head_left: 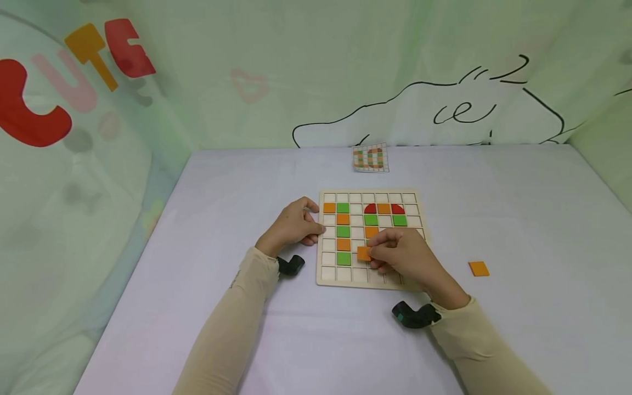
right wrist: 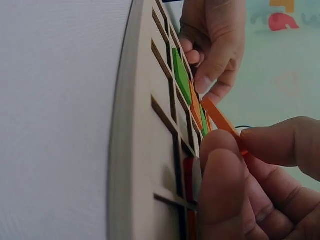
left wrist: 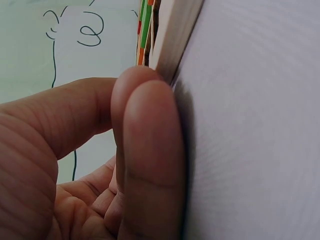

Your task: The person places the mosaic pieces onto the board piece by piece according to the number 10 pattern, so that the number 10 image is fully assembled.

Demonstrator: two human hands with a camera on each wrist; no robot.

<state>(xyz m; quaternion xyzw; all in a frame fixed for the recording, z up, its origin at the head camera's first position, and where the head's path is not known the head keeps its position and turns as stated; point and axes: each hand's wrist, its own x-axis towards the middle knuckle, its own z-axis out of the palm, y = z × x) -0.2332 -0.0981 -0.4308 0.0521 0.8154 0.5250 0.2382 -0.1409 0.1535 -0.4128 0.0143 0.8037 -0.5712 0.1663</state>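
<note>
A wooden grid board (head_left: 338, 284) lies on the white table, with orange and green square tiles and red rounded pieces in some cells. My left hand (head_left: 294, 222) holds the board's left edge, its thumb at the rim. In the left wrist view, fingertips (left wrist: 152, 107) touch the board's wooden side (left wrist: 172, 37). Between thumb and fingers my right hand (head_left: 407, 255) pinches an orange square tile (head_left: 363, 253), tilted above the board, as the right wrist view shows with the tile (right wrist: 220, 119). That hand covers the board's lower right cells.
Another orange tile (head_left: 479, 268) lies on the table right of the board. Behind the board is a small card (head_left: 371, 158) printed with a coloured grid pattern. A printed curtain (head_left: 316, 71) hangs along the table's back edge. Black wrist-worn pieces (head_left: 416, 315) sit by both sleeves.
</note>
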